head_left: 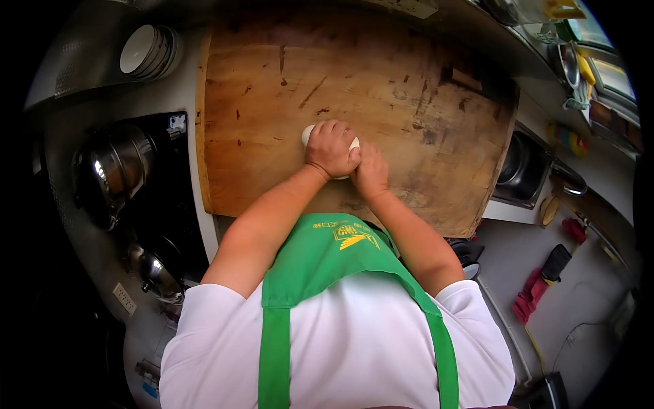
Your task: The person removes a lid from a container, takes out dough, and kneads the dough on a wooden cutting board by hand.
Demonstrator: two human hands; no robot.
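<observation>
A lump of white dough [307,135] lies on a large wooden board [266,95], mostly covered by my hands. My left hand [332,148] is on top of it, fingers curled over and pressed together, with white showing at both sides. Which arm it belongs to is plain: it comes from the left of the view. Against it on the right rests my right hand [370,169], its fingers closed along the dough's right edge and partly hidden behind the other hand.
Stacked white bowls [139,51] stand at the upper left. Metal pots [122,170] sit on a black stove at left. A sink [521,167] is at the board's right. A green apron [306,266] hangs near the board's front edge.
</observation>
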